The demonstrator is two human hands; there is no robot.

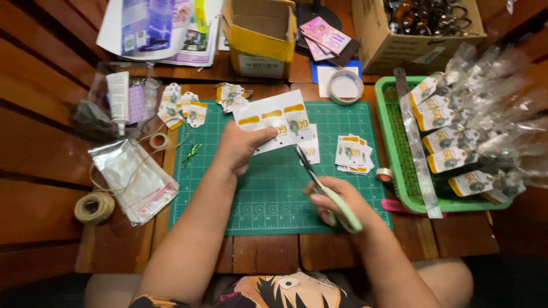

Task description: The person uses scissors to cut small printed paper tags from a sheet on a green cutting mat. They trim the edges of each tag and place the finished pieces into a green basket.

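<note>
Basket (394,149) holds bagged tags (456,137); hands cut cards (274,120)

Our left hand (240,149) grips a white printed card sheet with yellow tabs (274,121) above the green cutting mat (268,194). Our right hand (337,204) works pale green-handled scissors (325,188), blades at the sheet's lower edge.

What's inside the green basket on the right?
The green basket holds clear bags with printed cards, and a metal ruler lies across it. Its floor beneath them is mostly hidden.

Both forearms are bare, no sleeves showing, above a dark shirt (285,291) printed with a cartoon face.
</note>
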